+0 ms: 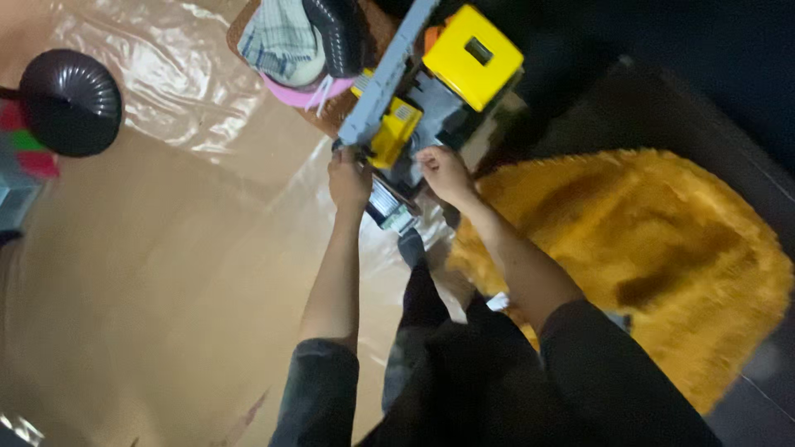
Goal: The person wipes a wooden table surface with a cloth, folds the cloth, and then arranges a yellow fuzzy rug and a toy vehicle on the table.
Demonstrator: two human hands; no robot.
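The person wears a dark, charcoal-coloured top with both sleeves pushed up above the elbows, leaving the forearms bare. The cuffs bunch in soft folds. The left hand [349,180] and right hand [445,171] are bare: no gloves, rings, watch or bracelet visible. Dark trousers show below.

Tan floor [166,273] under a glossy, crinkled clear plastic sheet [174,74]. On it: a yellow and grey toy truck [431,91] with a long grey arm, upper middle; just left of that, a brown mat [331,108] bearing a pink dish [290,93], a checked cloth [281,37] and a black ribbed item [335,33]. Far left, a dark round ribbed stool [70,101]. At right, a shaggy orange-yellow rug [646,257], partly over dark flooring [662,108].
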